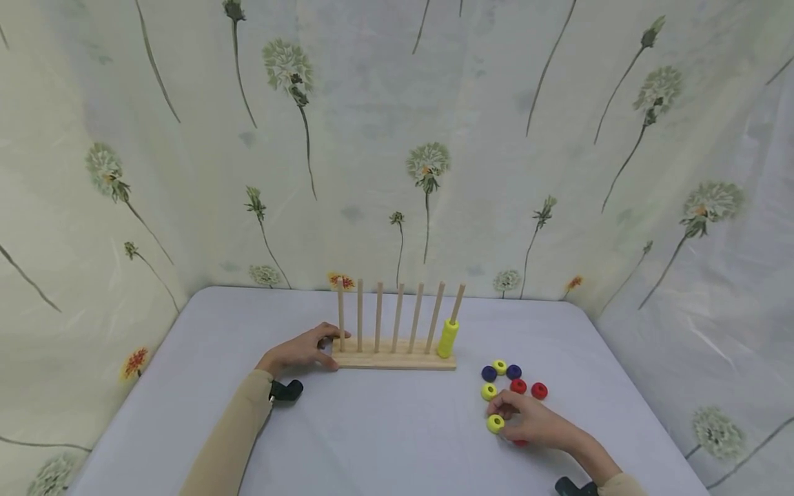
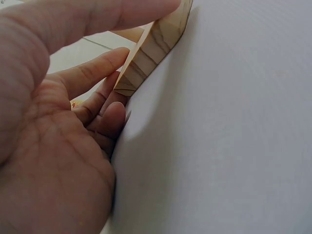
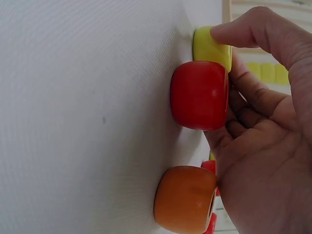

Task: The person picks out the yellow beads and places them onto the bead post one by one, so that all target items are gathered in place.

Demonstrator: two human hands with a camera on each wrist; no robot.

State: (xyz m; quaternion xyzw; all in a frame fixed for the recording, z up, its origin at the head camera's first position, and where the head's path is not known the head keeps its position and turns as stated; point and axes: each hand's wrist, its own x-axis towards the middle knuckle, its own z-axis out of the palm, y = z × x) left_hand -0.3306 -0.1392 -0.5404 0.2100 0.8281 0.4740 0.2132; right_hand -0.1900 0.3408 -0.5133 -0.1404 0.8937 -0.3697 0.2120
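Observation:
A wooden peg rack [image 1: 393,361] with a row of upright pegs stands on the table. My left hand [image 1: 305,348] grips its left end, thumb at the front and fingers round the back. In the left wrist view the thumb and index finger touch the base's end [image 2: 155,46]. Yellow beads [image 1: 447,339] are stacked on the rightmost peg. To the right of the rack, my right hand [image 1: 535,420] pinches a yellow bead [image 1: 495,424] between thumb and index finger, down at the tabletop. A red bead [image 3: 200,95] lies right beside it in the right wrist view.
Around the right hand lie loose beads: yellow [image 1: 489,391], dark blue [image 1: 513,372] and red [image 1: 539,391]. An orange bead [image 3: 185,200] sits near the palm in the right wrist view. A flower-printed curtain [image 1: 372,138] surrounds the white table [image 1: 372,427].

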